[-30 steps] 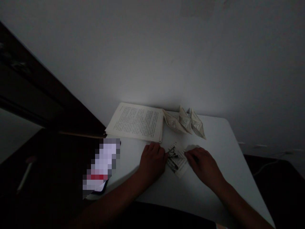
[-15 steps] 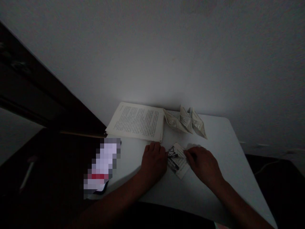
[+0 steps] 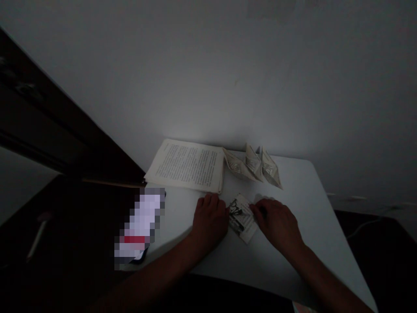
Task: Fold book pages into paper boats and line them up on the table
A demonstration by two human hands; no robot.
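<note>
Pinches folded paper (image 3: 243, 222), flat on table (image 3: 234, 266), at right corner with right hand (image 3: 276, 221); rests left hand (image 3: 211, 218) at opposite corner, grip unclear. Looks part-done: creased to a diamond, not yet opened like three finished-looking paper boats (image 3: 253, 164) beyond.

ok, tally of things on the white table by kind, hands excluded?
Standing folded paper boats: 3
Flat folded paper: 1
Stack of printed pages: 1
Phone, screen pixelated: 1
Total: 6
</note>
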